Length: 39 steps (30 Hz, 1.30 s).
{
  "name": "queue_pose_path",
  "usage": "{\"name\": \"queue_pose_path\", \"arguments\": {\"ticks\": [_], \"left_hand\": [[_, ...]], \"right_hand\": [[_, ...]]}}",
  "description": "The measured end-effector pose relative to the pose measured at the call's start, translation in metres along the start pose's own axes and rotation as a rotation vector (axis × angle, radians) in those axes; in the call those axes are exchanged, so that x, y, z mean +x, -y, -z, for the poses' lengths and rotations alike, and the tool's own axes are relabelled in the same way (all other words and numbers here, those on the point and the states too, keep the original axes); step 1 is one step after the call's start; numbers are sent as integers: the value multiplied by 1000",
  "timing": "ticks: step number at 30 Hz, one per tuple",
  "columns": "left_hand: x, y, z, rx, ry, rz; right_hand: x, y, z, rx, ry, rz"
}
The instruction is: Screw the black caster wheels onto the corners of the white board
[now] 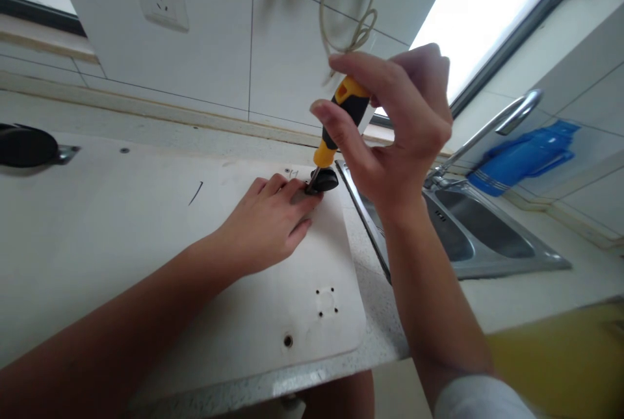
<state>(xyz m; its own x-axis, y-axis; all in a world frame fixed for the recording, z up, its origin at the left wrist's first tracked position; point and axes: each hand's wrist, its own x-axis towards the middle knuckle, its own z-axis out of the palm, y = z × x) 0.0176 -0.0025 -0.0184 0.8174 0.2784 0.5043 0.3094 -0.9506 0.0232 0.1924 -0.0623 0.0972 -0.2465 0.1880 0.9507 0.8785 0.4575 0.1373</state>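
The right hand (390, 114) pinched the yellow-and-black screwdriver (344, 114) between thumb and fingers, its shaft tilted down to the black caster (325, 178) near the corner of the white panel (234, 315) on the bench (383, 302). The left hand (268, 221) lay palm-down on the panel, fingertips at the caster's base; whether they gripped it could not be determined. The sink (507, 263) stood just beside the panel.
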Motion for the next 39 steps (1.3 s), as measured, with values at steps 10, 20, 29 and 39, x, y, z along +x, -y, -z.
{"name": "queue_pose_path", "arguments": {"ticks": [10,20,29,39], "left_hand": [[-1,-1,-1,10,2,11],[-1,-1,-1,19,5,8],[-1,-1,-3,30,-7,4],[-2,-1,-3,29,-16,1]], "right_hand": [[-4,-1,-8,98,-74,-12],[-10,-16,-17,226,-38,-28],[-3,-15,-20,359,-70,34],[-6,-17,-16,239,-78,-44]]}}
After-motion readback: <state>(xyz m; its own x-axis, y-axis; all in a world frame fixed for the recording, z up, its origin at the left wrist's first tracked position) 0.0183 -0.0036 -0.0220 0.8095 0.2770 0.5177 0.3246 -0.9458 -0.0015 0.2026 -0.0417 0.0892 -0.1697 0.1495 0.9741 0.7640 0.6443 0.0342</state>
